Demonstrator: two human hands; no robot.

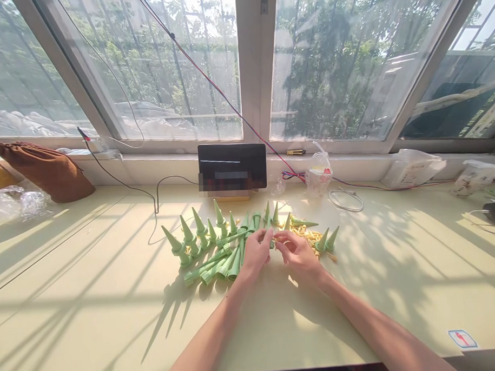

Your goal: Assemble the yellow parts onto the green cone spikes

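Note:
Many green pointed plastic cones [200, 236] stand or lie in a cluster on the pale table [93, 299]. A heap of small yellow pieces [304, 235] lies to the right of them. My left hand [256, 253] is closed on a green cone at the cluster's right side. My right hand [298, 254] pinches a small yellow piece close to the left hand's fingertips. Two more green cones [328, 240] stand just right of the yellow heap.
A dark screen [232, 166] stands at the back of the table under the windows. A brown bag [48, 170] lies at the back left, with plastic bags [411, 168] and a coiled white cable [346, 199] at the back right. Wires run along the sill.

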